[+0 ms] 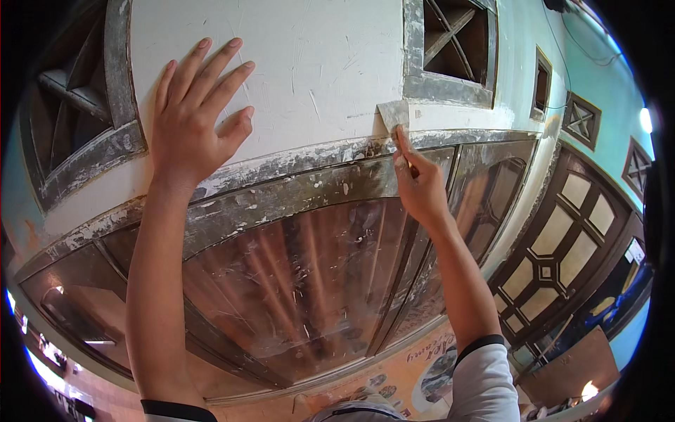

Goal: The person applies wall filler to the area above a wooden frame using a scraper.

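Flat against the white wall (309,63) lies my left hand (200,116), its fingers spread and nothing in them. My right hand (420,176) grips a putty knife (392,116) by its handle. The wide, whitish-stained blade touches the wall just above the wooden window frame (295,193), close to a lattice vent (453,42). Paint on that frame is flaked and spotted white, and the wall carries scratch marks. Most of the handle is hidden by my fingers.
Beside my left hand is another lattice vent (81,91). Below stretches a glass window (295,288) with curtains behind it. At the right are a dark panelled door (555,232) and a turquoise wall (598,77). An orange printed banner (401,380) hangs beneath the window.
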Demonstrator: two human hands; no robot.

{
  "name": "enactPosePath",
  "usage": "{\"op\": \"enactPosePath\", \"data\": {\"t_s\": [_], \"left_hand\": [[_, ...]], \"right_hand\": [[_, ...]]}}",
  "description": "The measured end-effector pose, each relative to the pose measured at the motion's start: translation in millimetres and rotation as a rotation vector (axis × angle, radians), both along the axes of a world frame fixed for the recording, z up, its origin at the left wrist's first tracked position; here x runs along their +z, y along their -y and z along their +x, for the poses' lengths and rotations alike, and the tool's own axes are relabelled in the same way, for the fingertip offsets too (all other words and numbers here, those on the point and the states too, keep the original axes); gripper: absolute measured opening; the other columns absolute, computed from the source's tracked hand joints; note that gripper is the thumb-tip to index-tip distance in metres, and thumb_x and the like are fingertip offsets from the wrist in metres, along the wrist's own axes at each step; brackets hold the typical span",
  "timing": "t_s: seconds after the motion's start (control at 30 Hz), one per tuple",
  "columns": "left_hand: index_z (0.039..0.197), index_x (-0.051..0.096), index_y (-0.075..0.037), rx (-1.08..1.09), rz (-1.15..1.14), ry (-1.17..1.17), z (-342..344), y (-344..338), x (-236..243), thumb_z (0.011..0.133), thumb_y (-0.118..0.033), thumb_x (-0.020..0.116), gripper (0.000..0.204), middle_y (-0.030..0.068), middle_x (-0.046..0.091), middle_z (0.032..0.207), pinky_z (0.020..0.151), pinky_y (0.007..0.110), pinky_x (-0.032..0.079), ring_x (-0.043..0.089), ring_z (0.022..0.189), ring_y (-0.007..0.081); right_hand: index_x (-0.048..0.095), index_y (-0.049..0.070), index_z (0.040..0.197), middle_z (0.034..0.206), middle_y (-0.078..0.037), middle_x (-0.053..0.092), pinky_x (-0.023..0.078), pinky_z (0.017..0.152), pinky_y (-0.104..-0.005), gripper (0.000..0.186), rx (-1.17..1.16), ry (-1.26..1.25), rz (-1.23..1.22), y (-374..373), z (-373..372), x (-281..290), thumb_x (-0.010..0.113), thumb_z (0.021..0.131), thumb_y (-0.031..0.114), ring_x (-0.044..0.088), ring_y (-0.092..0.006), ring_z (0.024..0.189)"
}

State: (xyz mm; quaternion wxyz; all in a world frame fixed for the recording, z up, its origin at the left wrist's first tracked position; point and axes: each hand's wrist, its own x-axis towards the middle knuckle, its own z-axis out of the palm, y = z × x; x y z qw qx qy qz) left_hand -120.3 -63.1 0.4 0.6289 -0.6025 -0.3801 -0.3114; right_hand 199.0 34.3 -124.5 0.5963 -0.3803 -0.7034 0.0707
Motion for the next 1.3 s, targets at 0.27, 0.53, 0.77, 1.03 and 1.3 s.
{"op": "enactPosePath", "data": {"t_s": [0.27, 0.53, 0.77, 1.03, 1.3], "left_hand": [[0.134, 0.065, -0.023, -0.005, -0.008, -0.015, -4.8, 3.3, 3.1, 0.088, -0.028, 0.065, 0.046, -0.0029, 0.053, 0.152, 0.119, 0.050, 0.029, 0.042, 0.145, 0.0241], [0.133, 0.066, -0.022, -0.016, -0.012, -0.010, 0.3, 2.9, 1.0, 0.088, -0.029, 0.065, 0.045, -0.0030, 0.053, 0.152, 0.119, 0.050, 0.029, 0.043, 0.145, 0.0245], [0.131, 0.067, -0.023, -0.016, 0.000, 0.014, 0.2, 5.5, 0.9, 0.086, -0.029, 0.067, 0.045, -0.0034, 0.054, 0.150, 0.119, 0.049, 0.030, 0.043, 0.144, 0.0241], [0.129, 0.068, -0.027, -0.045, 0.028, 0.013, -3.1, 0.3, 4.7, 0.085, -0.033, 0.068, 0.044, -0.0078, 0.054, 0.149, 0.120, 0.049, 0.030, 0.044, 0.143, 0.0207], [0.131, 0.067, -0.024, -0.033, 0.008, 0.019, 4.1, -1.2, -1.3, 0.087, -0.028, 0.067, 0.045, -0.0047, 0.054, 0.150, 0.119, 0.049, 0.030, 0.044, 0.143, 0.0230]], "right_hand": [[0.068, 0.009, 0.128, 0.065, -0.020, 0.061, 0.043, 0.052, -0.0360, 0.033, 0.019, 0.041, 0.073, -1.8, -3.2, -5.7, 0.062, 0.096, 0.016, 0.052, -0.0238, 0.048], [0.053, 0.011, 0.146, 0.063, -0.006, 0.050, 0.033, 0.051, -0.0265, 0.046, -0.013, 0.083, 0.146, 9.3, -13.8, 3.3, 0.059, 0.100, 0.009, 0.032, -0.0059, 0.059], [0.052, 0.012, 0.147, 0.067, -0.010, 0.061, 0.040, 0.053, -0.0262, 0.050, -0.037, 0.121, 0.344, 1.4, -29.0, -38.0, 0.059, 0.098, 0.008, 0.039, -0.0053, 0.058], [0.064, 0.020, 0.136, 0.072, -0.017, 0.065, 0.047, 0.056, -0.0418, 0.041, -0.036, 0.103, 0.197, 8.2, -39.0, 3.1, 0.064, 0.095, 0.017, 0.063, -0.0357, 0.061], [0.075, 0.013, 0.109, 0.072, -0.015, 0.066, 0.049, 0.057, -0.0418, 0.019, -0.101, 0.142, 0.204, 8.1, -43.9, -17.2, 0.065, 0.094, 0.019, 0.065, -0.0357, 0.061]]}}
